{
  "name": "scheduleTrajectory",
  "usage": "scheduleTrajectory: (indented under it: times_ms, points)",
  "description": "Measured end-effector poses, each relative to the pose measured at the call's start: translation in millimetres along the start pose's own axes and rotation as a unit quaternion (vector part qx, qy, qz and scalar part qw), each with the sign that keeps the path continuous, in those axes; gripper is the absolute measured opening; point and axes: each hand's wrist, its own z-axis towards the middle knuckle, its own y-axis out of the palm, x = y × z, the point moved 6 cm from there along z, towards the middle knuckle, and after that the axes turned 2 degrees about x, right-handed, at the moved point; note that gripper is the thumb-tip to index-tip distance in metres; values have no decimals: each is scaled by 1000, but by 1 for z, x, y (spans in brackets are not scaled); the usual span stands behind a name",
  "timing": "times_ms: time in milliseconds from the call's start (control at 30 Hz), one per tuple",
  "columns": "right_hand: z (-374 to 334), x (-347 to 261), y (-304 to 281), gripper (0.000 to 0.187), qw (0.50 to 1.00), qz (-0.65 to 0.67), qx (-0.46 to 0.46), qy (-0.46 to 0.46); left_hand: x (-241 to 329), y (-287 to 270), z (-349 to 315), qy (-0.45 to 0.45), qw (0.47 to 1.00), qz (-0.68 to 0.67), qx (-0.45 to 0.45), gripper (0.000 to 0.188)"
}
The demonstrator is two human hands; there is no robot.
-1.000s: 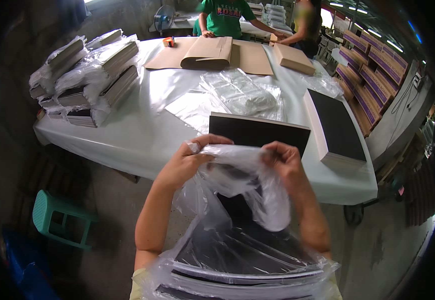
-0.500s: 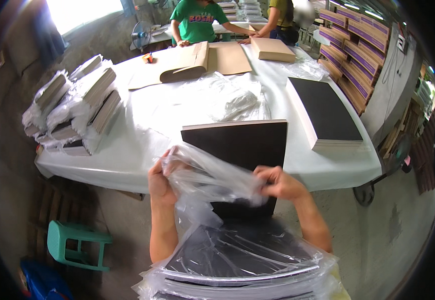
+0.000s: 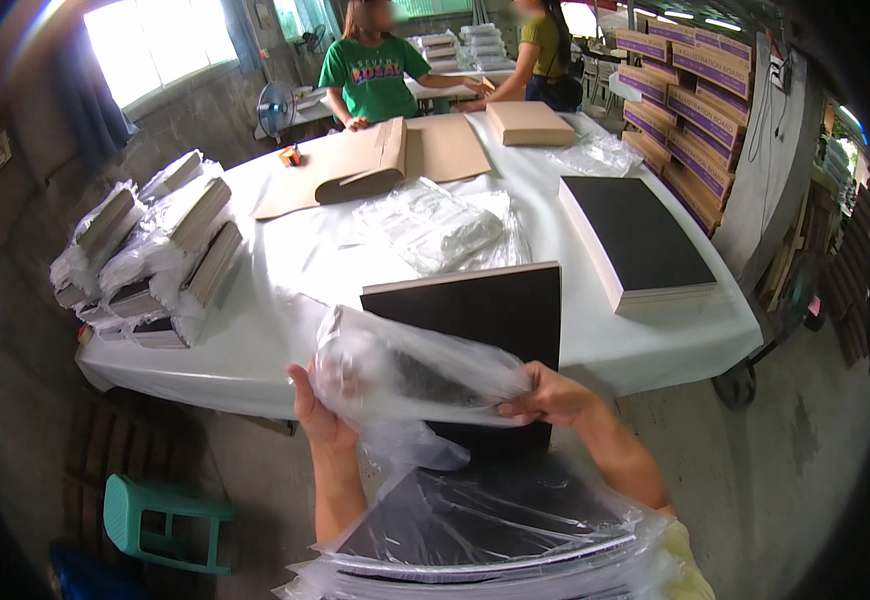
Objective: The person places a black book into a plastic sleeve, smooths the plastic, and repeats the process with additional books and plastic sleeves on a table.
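Observation:
A clear plastic bag (image 3: 425, 362) is stretched between my hands, in front of a black-faced stack of boards (image 3: 475, 305) standing upright at the table's near edge. My right hand (image 3: 552, 395) pinches the bag's right end. On the other side my left hand (image 3: 330, 412) has its thumb apart, with its fingers blurred behind or inside the film. Close below my hands lies a pile of black boards in clear plastic (image 3: 485, 520), its lower part cut off by the frame.
Plastic-wrapped bundles (image 3: 145, 250) are piled on the white-covered table (image 3: 645, 345) at left. Another black-topped stack (image 3: 640, 235) lies at right. Brown paper (image 3: 355, 170), loose plastic (image 3: 445, 220) and a brown block (image 3: 530, 122) lie farther back. Two people stand beyond. A green stool (image 3: 167, 515) stands lower left.
The bag has spread wider between my hands and its left end has swelled up. My left thumb has come away from the film. The view has tilted up slightly.

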Motion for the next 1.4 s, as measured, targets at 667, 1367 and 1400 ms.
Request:
scheduleTrajectory:
  times_ms: [667, 1367, 1400]
  points:
    - [-27, -113, -34, 35, 624, -500, 561, -214, 21, 29, 51, 407, 561, 719, 48, 53]
    - [-76, -125, -1, 24, 629, -533, 482, -297, 25, -17, 13, -108, 941, 307, -89, 13]
    - [-75, -124, -6, 27, 724, -421, 465, -286, 17, -16, 9, -185, 952, 228, -90, 15]
